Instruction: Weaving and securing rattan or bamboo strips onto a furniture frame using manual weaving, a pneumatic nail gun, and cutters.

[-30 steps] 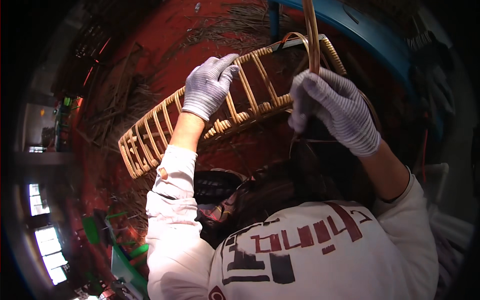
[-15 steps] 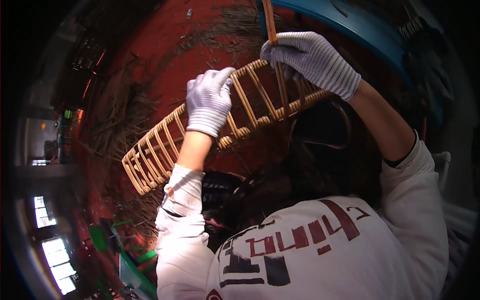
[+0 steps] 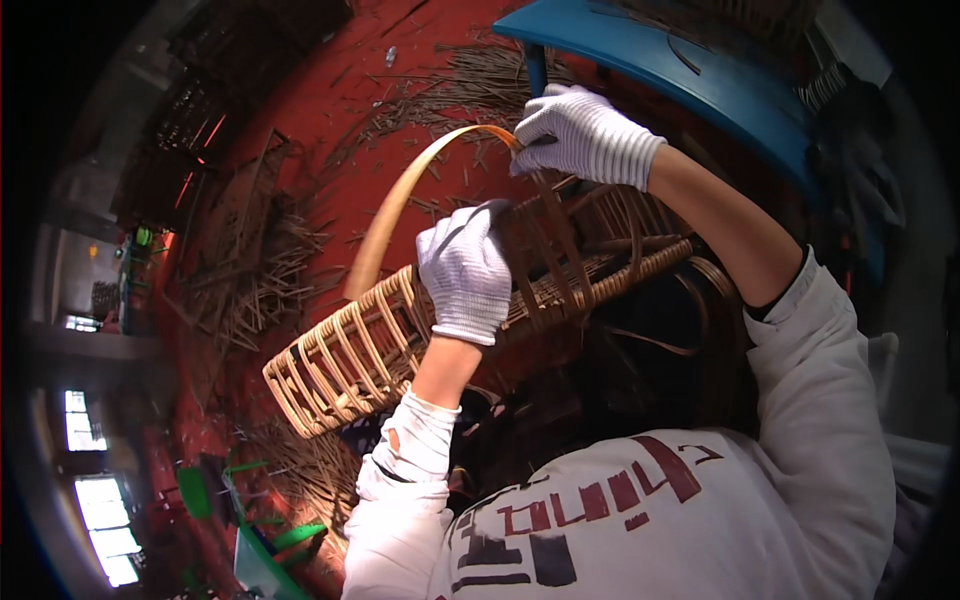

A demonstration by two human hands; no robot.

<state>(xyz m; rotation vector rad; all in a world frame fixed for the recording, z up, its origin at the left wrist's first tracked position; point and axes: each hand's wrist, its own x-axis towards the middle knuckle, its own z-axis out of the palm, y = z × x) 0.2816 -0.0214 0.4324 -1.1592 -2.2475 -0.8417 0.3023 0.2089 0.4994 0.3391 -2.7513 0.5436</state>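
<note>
A long, narrow frame of woven rattan (image 3: 632, 278), basket-like and wrapped with evenly spaced strips, lies slantwise in front of me, its right end farther away. My left hand (image 3: 465, 270), in a white striped glove, is closed over its far rail near the middle. Beyond the frame, my right hand (image 3: 590, 138), gloved the same way, pinches a flat tan strip (image 3: 398, 200). From those fingers the strip bows leftward in an arc and drops behind the frame's far rail. Darker strands hang below my right hand at the frame's right half.
A blue table (image 3: 670, 50) stands at the far right. Cut strips (image 3: 480, 80) lie scattered over the red floor (image 3: 350, 130), with another heap (image 3: 255, 260) to the left. Green-edged furniture (image 3: 262, 555) is at the lower left.
My left hand has shifted right and nearer, and my right hand left. The frame has tipped, showing more of its inside. The strip, upright before, now arcs to the left.
</note>
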